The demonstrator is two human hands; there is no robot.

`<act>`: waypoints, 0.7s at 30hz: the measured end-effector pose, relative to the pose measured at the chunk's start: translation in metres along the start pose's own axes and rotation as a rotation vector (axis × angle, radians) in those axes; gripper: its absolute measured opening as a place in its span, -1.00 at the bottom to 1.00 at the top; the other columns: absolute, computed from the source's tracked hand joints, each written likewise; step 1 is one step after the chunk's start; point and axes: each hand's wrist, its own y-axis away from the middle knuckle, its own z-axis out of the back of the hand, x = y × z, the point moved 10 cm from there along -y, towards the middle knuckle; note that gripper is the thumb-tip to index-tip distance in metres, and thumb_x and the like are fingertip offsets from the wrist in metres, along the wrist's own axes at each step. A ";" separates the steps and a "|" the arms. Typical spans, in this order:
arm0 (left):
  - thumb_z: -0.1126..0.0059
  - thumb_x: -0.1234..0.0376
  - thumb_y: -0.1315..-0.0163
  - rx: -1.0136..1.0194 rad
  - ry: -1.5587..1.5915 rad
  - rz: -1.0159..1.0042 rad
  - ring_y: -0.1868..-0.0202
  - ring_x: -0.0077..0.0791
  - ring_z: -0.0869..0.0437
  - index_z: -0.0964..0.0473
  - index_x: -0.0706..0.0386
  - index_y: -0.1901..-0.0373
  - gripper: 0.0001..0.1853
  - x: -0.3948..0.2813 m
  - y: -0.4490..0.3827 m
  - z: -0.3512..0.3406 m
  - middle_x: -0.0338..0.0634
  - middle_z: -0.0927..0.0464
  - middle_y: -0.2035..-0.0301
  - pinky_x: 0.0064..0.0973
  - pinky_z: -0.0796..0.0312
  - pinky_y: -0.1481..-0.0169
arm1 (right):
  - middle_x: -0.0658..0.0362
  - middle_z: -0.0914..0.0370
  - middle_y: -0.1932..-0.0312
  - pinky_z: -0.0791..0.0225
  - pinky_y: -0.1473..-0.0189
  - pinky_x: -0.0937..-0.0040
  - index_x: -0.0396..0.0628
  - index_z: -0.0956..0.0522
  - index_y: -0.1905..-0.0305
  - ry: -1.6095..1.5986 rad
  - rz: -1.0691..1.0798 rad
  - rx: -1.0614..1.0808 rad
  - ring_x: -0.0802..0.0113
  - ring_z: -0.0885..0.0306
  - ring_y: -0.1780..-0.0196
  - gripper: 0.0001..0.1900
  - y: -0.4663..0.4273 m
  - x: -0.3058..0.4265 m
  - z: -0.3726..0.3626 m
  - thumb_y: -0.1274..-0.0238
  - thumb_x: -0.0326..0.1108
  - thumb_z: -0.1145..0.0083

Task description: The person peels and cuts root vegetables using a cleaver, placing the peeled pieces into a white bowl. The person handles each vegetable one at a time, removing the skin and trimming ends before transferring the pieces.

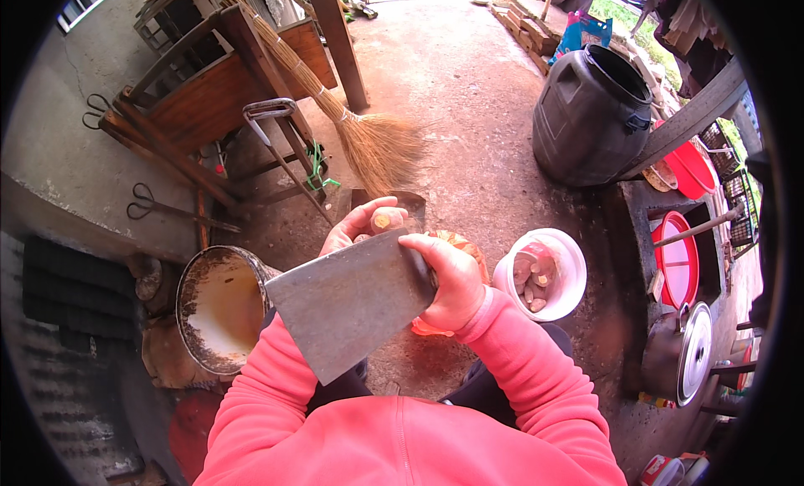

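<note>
My right hand [453, 279] grips a broad metal cleaver [352, 297], whose blade extends to the left across my lap. Just beyond the blade's upper edge, my left hand [357, 225] holds a root vegetable or tuber [385, 219] with a yellowish cut face. The blade hides part of this hand. A white plastic bucket [570, 285] to the right of my right hand contains several pale tuber pieces [534, 285]. An orange-red plastic bag [461, 241] is partly hidden behind my right hand.
A large round container [220, 260] with a stained rim stands left. Beyond my hands are a straw broom [377, 140] and a wooden chair-like frame [232, 84]. A dark plastic barrel [587, 118] stands upper right; a lidded metal pot [691, 354] and red basins [691, 169] are at right.
</note>
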 end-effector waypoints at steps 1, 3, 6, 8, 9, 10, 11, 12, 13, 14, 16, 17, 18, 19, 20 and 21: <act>-0.40 0.29 -0.25 0.025 0.028 0.002 -0.15 -0.38 -0.63 -0.29 0.28 -0.42 -0.27 -0.001 0.000 -0.003 -0.03 -0.53 -0.20 -0.41 -0.50 -0.28 | -0.08 -0.62 0.13 -0.52 0.08 0.20 -0.15 -0.48 -0.20 -0.004 0.003 0.005 -0.06 -0.66 0.10 -0.33 0.000 0.001 0.001 0.17 -0.47 -0.43; -0.41 0.25 -0.25 0.043 0.024 0.013 -0.15 -0.38 -0.63 -0.29 0.29 -0.41 -0.25 -0.002 0.001 -0.005 -0.04 -0.53 -0.18 -0.41 -0.50 -0.28 | -0.09 -0.62 0.12 -0.52 0.05 0.20 -0.15 -0.47 -0.21 0.026 0.022 0.017 -0.07 -0.66 0.07 -0.33 -0.001 0.003 0.003 0.17 -0.47 -0.42; -0.42 0.20 -0.24 0.009 -0.060 0.057 -0.15 -0.38 -0.63 -0.29 0.30 -0.40 -0.24 -0.002 0.003 -0.002 -0.04 -0.54 -0.17 -0.41 -0.50 -0.28 | -0.10 -0.62 0.09 -0.52 0.00 0.20 -0.15 -0.47 -0.21 0.025 0.026 0.042 -0.08 -0.66 0.03 -0.32 -0.001 0.004 0.005 0.17 -0.48 -0.41; -0.42 0.18 -0.24 -0.036 -0.111 0.084 -0.14 -0.37 -0.63 -0.30 0.30 -0.39 -0.24 -0.002 0.006 0.000 -0.04 -0.55 -0.15 -0.40 -0.50 -0.28 | -0.10 -0.62 0.06 -0.52 -0.02 0.20 -0.14 -0.46 -0.21 0.014 0.007 0.063 -0.08 -0.65 0.01 -0.32 0.000 0.001 0.004 0.17 -0.47 -0.41; -0.42 0.18 -0.24 -0.059 -0.120 0.092 -0.13 -0.37 -0.63 -0.31 0.30 -0.39 -0.24 -0.001 0.007 0.001 -0.04 -0.56 -0.14 -0.40 -0.50 -0.28 | -0.10 -0.62 0.05 -0.52 -0.02 0.20 -0.14 -0.46 -0.21 0.009 -0.010 0.076 -0.07 -0.66 0.00 -0.32 0.001 -0.001 0.004 0.18 -0.47 -0.41; -0.42 0.18 -0.24 -0.079 -0.130 0.106 -0.13 -0.36 -0.63 -0.31 0.30 -0.38 -0.25 -0.001 0.008 0.002 -0.04 -0.56 -0.13 -0.40 -0.50 -0.28 | -0.10 -0.62 0.04 -0.52 -0.03 0.20 -0.13 -0.47 -0.21 -0.001 -0.025 0.087 -0.07 -0.66 -0.02 -0.32 0.002 -0.003 0.003 0.18 -0.47 -0.41; -0.42 0.18 -0.24 -0.087 -0.137 0.106 -0.12 -0.36 -0.63 -0.31 0.30 -0.38 -0.26 -0.001 0.008 0.000 -0.05 -0.57 -0.11 -0.40 -0.50 -0.28 | -0.10 -0.62 0.04 -0.52 -0.02 0.20 -0.12 -0.46 -0.21 -0.005 -0.045 0.100 -0.07 -0.66 -0.02 -0.31 0.003 -0.006 0.002 0.18 -0.46 -0.41; -0.41 0.18 -0.25 -0.092 -0.144 0.111 -0.11 -0.36 -0.63 -0.32 0.30 -0.37 -0.26 -0.002 0.008 -0.001 -0.06 -0.57 -0.09 -0.40 -0.50 -0.27 | -0.10 -0.62 0.04 -0.52 -0.02 0.20 -0.11 -0.46 -0.22 -0.014 -0.062 0.112 -0.06 -0.66 -0.02 -0.31 0.004 -0.009 0.001 0.18 -0.46 -0.41; -0.41 0.18 -0.25 -0.097 -0.151 0.117 -0.11 -0.36 -0.63 -0.32 0.30 -0.37 -0.27 -0.002 0.009 -0.002 -0.07 -0.58 -0.08 -0.40 -0.50 -0.27 | -0.10 -0.62 0.03 -0.52 -0.02 0.19 -0.10 -0.46 -0.22 -0.022 -0.077 0.123 -0.06 -0.66 -0.02 -0.31 0.005 -0.011 0.000 0.17 -0.45 -0.42; -0.40 0.18 -0.26 -0.083 -0.147 0.119 -0.10 -0.37 -0.63 -0.32 0.31 -0.36 -0.28 -0.001 0.009 -0.004 -0.09 -0.57 -0.06 -0.41 -0.50 -0.26 | -0.10 -0.62 0.03 -0.52 -0.02 0.19 -0.10 -0.45 -0.23 -0.034 -0.095 0.126 -0.06 -0.66 -0.02 -0.31 0.006 -0.014 0.000 0.17 -0.44 -0.42; -0.39 0.20 -0.27 -0.077 -0.137 0.118 -0.08 -0.37 -0.62 -0.33 0.32 -0.36 -0.30 -0.001 0.009 -0.008 -0.11 -0.57 -0.03 -0.41 -0.50 -0.24 | -0.11 -0.62 0.03 -0.53 -0.01 0.19 -0.09 -0.44 -0.24 -0.054 -0.126 0.132 -0.07 -0.66 -0.02 -0.30 0.006 -0.018 -0.001 0.15 -0.43 -0.42; -0.38 0.21 -0.28 -0.087 -0.146 0.126 -0.08 -0.38 -0.62 -0.33 0.32 -0.36 -0.31 -0.001 0.010 -0.007 -0.12 -0.57 -0.03 -0.42 -0.50 -0.24 | -0.11 -0.62 0.03 -0.53 -0.01 0.19 -0.10 -0.43 -0.25 -0.055 -0.129 0.139 -0.07 -0.66 -0.03 -0.30 0.007 -0.018 -0.001 0.14 -0.43 -0.42; -0.37 0.22 -0.29 -0.116 -0.155 0.128 -0.07 -0.38 -0.62 -0.33 0.32 -0.36 -0.32 -0.001 0.011 -0.005 -0.12 -0.57 -0.02 -0.43 -0.49 -0.24 | -0.11 -0.62 0.03 -0.53 -0.02 0.20 -0.10 -0.42 -0.26 -0.055 -0.131 0.145 -0.07 -0.66 -0.03 -0.29 0.006 -0.018 -0.001 0.12 -0.42 -0.42; -0.36 0.23 -0.30 -0.128 -0.157 0.132 -0.07 -0.39 -0.62 -0.33 0.32 -0.36 -0.33 0.001 0.012 -0.005 -0.13 -0.57 -0.01 -0.44 -0.49 -0.23 | -0.12 -0.62 0.02 -0.53 -0.02 0.20 -0.10 -0.41 -0.27 -0.062 -0.142 0.157 -0.08 -0.66 -0.03 -0.29 0.006 -0.018 -0.002 0.11 -0.42 -0.42; -0.34 0.26 -0.32 -0.113 -0.142 0.128 -0.06 -0.41 -0.62 -0.33 0.32 -0.35 -0.36 -0.001 0.011 -0.006 -0.14 -0.57 -0.01 -0.45 -0.49 -0.23 | -0.12 -0.62 0.02 -0.53 -0.02 0.20 -0.10 -0.40 -0.29 -0.063 -0.133 0.150 -0.08 -0.66 -0.04 -0.27 0.005 -0.017 -0.001 0.09 -0.42 -0.42; -0.33 0.28 -0.33 -0.082 -0.118 0.127 -0.06 -0.43 -0.62 -0.34 0.31 -0.35 -0.38 -0.001 0.010 -0.008 -0.15 -0.58 0.00 -0.46 -0.49 -0.23 | -0.13 -0.62 0.01 -0.53 -0.03 0.20 -0.10 -0.38 -0.32 -0.071 -0.134 0.148 -0.08 -0.66 -0.04 -0.26 0.005 -0.017 -0.001 0.08 -0.42 -0.42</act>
